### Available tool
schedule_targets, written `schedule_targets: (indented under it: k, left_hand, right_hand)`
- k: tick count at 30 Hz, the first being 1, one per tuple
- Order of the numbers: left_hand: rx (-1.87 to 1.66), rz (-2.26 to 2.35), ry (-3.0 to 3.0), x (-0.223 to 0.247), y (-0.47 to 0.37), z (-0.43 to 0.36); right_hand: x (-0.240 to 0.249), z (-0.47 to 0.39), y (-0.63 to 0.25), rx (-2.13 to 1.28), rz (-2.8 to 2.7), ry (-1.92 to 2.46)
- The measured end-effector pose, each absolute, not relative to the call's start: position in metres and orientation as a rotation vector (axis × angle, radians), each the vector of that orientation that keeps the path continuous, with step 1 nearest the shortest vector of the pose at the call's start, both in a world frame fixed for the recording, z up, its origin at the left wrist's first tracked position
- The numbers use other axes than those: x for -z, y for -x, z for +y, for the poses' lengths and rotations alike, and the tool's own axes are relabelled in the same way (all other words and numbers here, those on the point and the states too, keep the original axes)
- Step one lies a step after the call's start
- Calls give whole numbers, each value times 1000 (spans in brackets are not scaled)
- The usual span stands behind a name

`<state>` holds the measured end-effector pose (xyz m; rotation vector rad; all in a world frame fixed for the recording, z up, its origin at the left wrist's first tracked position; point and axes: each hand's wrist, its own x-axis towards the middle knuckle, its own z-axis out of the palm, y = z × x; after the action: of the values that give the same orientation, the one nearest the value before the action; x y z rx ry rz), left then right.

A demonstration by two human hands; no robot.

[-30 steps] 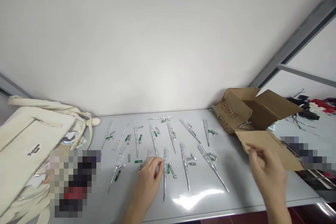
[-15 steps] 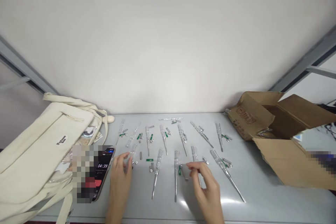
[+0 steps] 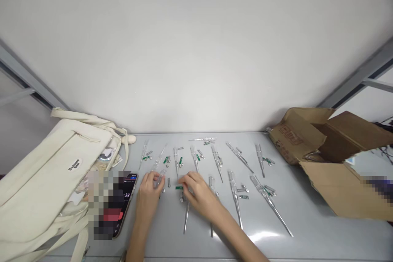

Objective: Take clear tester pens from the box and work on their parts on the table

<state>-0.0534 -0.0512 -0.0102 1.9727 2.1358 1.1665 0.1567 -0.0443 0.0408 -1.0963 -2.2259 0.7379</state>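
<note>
My left hand (image 3: 149, 191) has thumb and forefinger closed around the clear handle of a test screwdriver (image 3: 162, 175) on the table's left side. The lower part of this screwdriver is hidden by the hand. To the right, my right hand (image 3: 198, 196) hovers with bent fingers, thumb and forefinger apart. Its fingertips are close to a small green strip (image 3: 178, 188) and some small silver parts (image 3: 181, 199). Under that hand lies another screwdriver, its shaft (image 3: 186, 219) showing and its handle covered. A short silver cylinder (image 3: 168, 182) lies between the hands.
More clear screwdrivers, such as one at the right (image 3: 270, 202), lie in two rows on the grey table (image 3: 310, 229) with green strips and silver parts. A cream bag (image 3: 55, 163) and a phone (image 3: 124, 208) are at left, an open cardboard box (image 3: 294, 139) at right.
My right hand has moved left from the right-hand screwdrivers to the green strip. My left hand has shifted slightly up and right onto the clear handle. The view has shifted a little.
</note>
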Motion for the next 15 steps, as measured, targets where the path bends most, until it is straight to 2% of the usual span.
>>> schedule_targets:
  k: [15]
  left_hand:
    - [-1188,2130,-1652,10,63,-48]
  right_hand:
    - [-21,-23,-114,-552,-2516,851]
